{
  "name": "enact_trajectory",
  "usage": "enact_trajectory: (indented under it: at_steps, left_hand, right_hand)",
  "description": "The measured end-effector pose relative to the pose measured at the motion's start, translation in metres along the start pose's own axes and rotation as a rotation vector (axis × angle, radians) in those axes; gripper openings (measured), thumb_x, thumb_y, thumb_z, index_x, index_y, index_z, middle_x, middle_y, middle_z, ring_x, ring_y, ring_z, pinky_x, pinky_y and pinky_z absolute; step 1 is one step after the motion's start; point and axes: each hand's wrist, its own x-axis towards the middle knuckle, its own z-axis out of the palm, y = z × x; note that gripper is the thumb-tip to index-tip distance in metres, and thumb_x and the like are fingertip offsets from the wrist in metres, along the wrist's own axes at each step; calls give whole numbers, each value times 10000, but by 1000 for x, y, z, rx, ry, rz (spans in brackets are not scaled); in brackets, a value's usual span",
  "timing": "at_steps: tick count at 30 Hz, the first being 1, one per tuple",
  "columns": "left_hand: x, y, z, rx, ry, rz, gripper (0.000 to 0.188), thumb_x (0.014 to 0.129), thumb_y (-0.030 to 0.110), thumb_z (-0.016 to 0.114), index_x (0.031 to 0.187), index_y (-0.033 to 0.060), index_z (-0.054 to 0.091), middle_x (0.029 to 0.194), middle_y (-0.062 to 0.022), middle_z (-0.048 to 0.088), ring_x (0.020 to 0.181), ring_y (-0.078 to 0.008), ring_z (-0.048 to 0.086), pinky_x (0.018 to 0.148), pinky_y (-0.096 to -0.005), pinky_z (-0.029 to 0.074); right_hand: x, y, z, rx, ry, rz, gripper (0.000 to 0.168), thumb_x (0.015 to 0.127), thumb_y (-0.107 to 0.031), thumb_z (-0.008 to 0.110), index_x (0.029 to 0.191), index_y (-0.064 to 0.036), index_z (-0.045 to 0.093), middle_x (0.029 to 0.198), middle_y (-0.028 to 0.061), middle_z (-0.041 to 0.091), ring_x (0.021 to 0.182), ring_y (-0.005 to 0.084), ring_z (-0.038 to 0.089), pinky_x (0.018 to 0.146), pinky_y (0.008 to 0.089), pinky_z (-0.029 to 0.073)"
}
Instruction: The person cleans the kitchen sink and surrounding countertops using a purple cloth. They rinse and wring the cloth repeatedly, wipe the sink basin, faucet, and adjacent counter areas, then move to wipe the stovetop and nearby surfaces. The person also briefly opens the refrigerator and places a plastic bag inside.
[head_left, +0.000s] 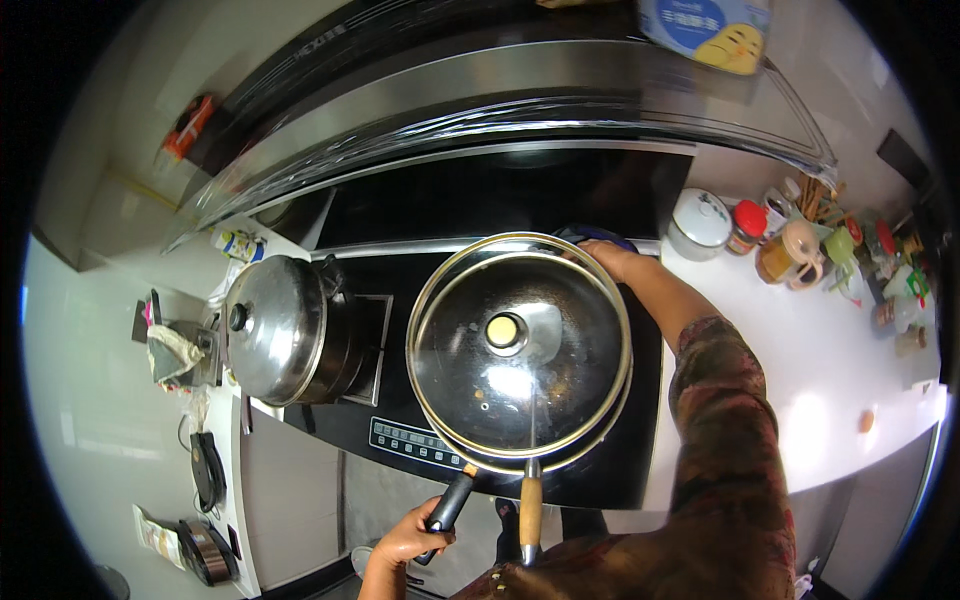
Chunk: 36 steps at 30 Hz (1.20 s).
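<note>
A wok (596, 446) stands on the black cooktop, with a domed glass lid (457, 360) resting over it slightly askew. The lid has a metal rim and a pale-topped knob (502, 330). My left hand (412, 531) grips the wok's black handle (450, 506) at the front. From under the lid's near edge sticks out the wooden handle (530, 510) of a spatula, its blade dimly visible through the glass. My right hand (611, 259) reaches around to the far right rim, beside a dark blue item (592, 234). Its fingers are partly hidden, so its hold is unclear.
A lidded steel pot (277, 330) occupies the left burner. On the right counter are a white lidded jar (700, 225), a red-capped jar (748, 225), a pitcher (787, 255) and several condiment containers. The range hood (487, 82) overhangs the back. Touch controls (416, 442) line the cooktop's front.
</note>
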Motion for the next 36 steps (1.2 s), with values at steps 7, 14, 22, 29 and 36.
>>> enact_trajectory:
  at_steps: [7, 14, 22, 29, 36]
  left_hand:
    - [1, 0, 1, -27, -18, 53, 520, 675, -62, 618, 1164, 12, 459, 692, -60, 563, 530, -125, 522, 499, -248, 429]
    - [7, 4, 10, -4, -29, 97, 648, 616, -73, 586, 1240, 18, 438, 626, -86, 539, 470, -159, 516, 457, -268, 423]
    - [10, -13, 44, -79, -43, 147, 644, 643, -79, 586, 1257, 30, 428, 683, -79, 559, 495, -162, 526, 462, -282, 438]
    - [14, -21, 38, -135, -143, 158, 544, 773, 25, 615, 1269, 46, 393, 761, -77, 581, 609, -170, 577, 582, -289, 475]
    - [7, -67, 2, -302, -145, 276, 530, 927, 319, 513, 1357, 59, 344, 980, -69, 577, 855, -138, 582, 799, -267, 470]
  right_hand:
    - [-114, 49, 18, -116, 54, -39, 316, 703, -52, 621, 1011, -115, 592, 825, 76, 577, 811, 261, 573, 733, 355, 462]
    - [-253, 2, 93, -158, -6, 77, 271, 747, -134, 588, 1015, -175, 596, 793, 47, 611, 773, 235, 595, 825, 383, 399]
    - [-286, -63, 111, -339, 345, 89, 417, 675, -247, 724, 1067, -167, 604, 985, 86, 612, 935, 282, 572, 810, 410, 455]
    - [-278, -70, 199, -519, 598, 267, 594, 744, -311, 673, 1271, -121, 475, 1380, 171, 354, 1304, 381, 272, 1050, 533, 212]
    - [-253, -157, 301, -417, 532, 222, 694, 718, -360, 667, 1307, -73, 440, 1387, 243, 312, 1313, 428, 240, 1040, 560, 212]
